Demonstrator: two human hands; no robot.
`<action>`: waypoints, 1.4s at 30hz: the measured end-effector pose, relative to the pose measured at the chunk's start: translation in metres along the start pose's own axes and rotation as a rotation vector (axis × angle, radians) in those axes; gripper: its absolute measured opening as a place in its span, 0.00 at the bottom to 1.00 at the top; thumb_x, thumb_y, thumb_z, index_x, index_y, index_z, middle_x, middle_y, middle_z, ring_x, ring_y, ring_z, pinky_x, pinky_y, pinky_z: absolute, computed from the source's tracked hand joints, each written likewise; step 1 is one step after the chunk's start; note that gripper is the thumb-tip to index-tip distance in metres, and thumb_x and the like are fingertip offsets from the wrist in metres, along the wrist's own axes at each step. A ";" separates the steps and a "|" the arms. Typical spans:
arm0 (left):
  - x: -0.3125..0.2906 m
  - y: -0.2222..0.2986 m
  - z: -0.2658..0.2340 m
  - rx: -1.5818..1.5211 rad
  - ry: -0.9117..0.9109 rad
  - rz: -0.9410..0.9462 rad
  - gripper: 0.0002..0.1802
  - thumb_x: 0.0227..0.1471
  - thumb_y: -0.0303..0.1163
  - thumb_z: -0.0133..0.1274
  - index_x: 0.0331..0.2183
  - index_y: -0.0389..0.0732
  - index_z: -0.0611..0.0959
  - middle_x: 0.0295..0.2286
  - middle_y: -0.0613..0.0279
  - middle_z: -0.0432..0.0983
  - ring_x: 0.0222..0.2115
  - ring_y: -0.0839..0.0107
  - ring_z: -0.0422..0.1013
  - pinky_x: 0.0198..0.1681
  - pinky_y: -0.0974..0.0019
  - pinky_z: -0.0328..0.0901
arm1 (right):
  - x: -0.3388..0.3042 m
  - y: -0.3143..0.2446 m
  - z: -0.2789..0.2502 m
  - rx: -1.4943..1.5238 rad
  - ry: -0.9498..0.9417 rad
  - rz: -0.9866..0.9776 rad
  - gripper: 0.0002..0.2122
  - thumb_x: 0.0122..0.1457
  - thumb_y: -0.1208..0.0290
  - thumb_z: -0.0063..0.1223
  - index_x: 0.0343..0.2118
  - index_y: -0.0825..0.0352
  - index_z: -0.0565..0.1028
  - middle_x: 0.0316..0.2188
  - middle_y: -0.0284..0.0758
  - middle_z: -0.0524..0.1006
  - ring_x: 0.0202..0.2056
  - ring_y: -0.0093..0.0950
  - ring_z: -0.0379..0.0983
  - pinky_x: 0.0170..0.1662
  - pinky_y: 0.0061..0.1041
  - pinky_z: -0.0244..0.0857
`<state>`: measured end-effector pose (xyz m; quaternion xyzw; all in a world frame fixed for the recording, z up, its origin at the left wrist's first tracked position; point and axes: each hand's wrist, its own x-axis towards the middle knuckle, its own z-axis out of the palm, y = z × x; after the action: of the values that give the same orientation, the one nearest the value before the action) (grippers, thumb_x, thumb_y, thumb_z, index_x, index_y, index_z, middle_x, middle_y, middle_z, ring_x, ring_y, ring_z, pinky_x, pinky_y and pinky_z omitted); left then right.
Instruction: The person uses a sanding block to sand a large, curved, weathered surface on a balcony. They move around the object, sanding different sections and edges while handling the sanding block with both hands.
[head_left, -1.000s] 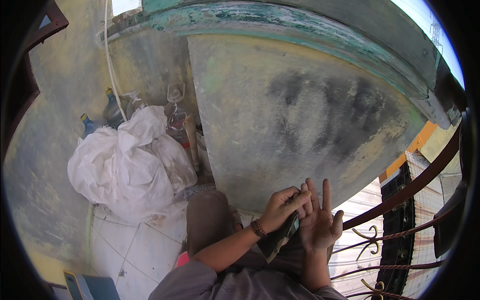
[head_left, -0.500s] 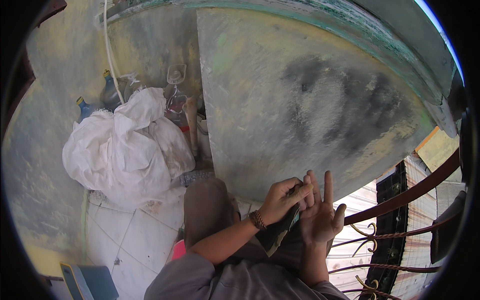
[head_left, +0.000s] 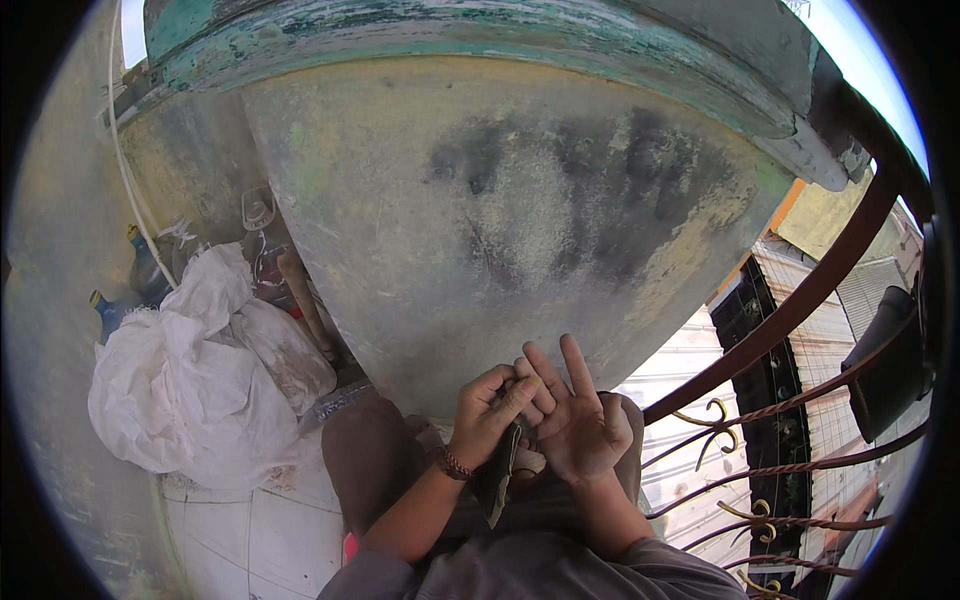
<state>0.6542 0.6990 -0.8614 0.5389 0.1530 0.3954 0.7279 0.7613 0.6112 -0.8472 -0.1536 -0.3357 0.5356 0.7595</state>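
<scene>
My left hand [head_left: 486, 412], with a brown braided bracelet [head_left: 453, 464] on its wrist, is closed. Its thumb and fingertips press against the bent fingers of my right hand [head_left: 580, 430]. Below the left palm hangs a thin, dark, flat piece with pale worn patches [head_left: 494, 485], apparently held in that hand; I cannot tell whether it is cloth or sandpaper. My right hand is turned palm up, with two fingers stretched out and the thumb apart, and holds nothing. Both hands are above my lap, before a grey-green wall [head_left: 400, 200] with dark smudges.
A bulky white sack [head_left: 190, 390] slumps on pale floor tiles [head_left: 260, 530] at left. Behind it are blue-tinted bottles [head_left: 145, 270], a clear bottle [head_left: 268, 250] and a wooden handle [head_left: 303, 300]. Metal railing [head_left: 790, 320] curves along the right. A peeling green ledge [head_left: 450, 45] tops the wall.
The view has tilted up and turned right, so the wall and ledge fill more of it. Both hands keep nearly the same pose, the left still pressing the right fingers.
</scene>
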 end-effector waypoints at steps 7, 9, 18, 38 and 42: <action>-0.003 -0.001 0.000 -0.088 -0.026 -0.044 0.08 0.56 0.32 0.56 0.30 0.38 0.76 0.24 0.72 0.69 0.23 0.87 0.63 0.24 0.80 0.56 | -0.001 -0.004 -0.002 0.104 -0.026 0.042 0.40 0.58 0.47 0.48 0.68 0.60 0.43 0.67 0.48 0.44 0.66 0.43 0.45 0.64 0.40 0.48; -0.004 0.002 0.002 -0.092 -0.026 -0.039 0.08 0.55 0.31 0.56 0.30 0.37 0.76 0.23 0.71 0.69 0.23 0.87 0.63 0.24 0.80 0.56 | -0.002 -0.004 -0.002 0.116 -0.020 0.037 0.42 0.57 0.48 0.49 0.68 0.60 0.42 0.67 0.47 0.43 0.66 0.42 0.46 0.58 0.37 0.57; -0.004 -0.002 0.005 -0.111 -0.016 -0.003 0.09 0.56 0.31 0.55 0.30 0.38 0.74 0.22 0.68 0.71 0.19 0.85 0.62 0.21 0.80 0.55 | -0.003 -0.003 -0.002 0.115 -0.031 0.025 0.43 0.58 0.47 0.48 0.68 0.61 0.39 0.68 0.46 0.44 0.67 0.41 0.46 0.50 0.33 0.62; -0.002 0.002 0.015 -0.089 0.063 -0.050 0.12 0.57 0.33 0.55 0.25 0.41 0.71 0.20 0.72 0.65 0.17 0.87 0.58 0.18 0.80 0.52 | -0.003 -0.009 -0.001 0.102 -0.009 0.049 0.42 0.57 0.46 0.48 0.68 0.60 0.42 0.67 0.48 0.44 0.66 0.42 0.47 0.63 0.36 0.48; -0.002 0.006 0.016 -0.098 0.061 -0.041 0.12 0.57 0.33 0.55 0.26 0.41 0.71 0.21 0.72 0.66 0.18 0.87 0.58 0.20 0.79 0.53 | 0.000 -0.010 0.007 0.093 0.011 0.025 0.43 0.57 0.46 0.48 0.68 0.60 0.41 0.67 0.48 0.44 0.66 0.43 0.48 0.60 0.33 0.53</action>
<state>0.6607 0.6875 -0.8507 0.4872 0.1665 0.4034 0.7564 0.7638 0.6068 -0.8358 -0.1253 -0.3045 0.5591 0.7609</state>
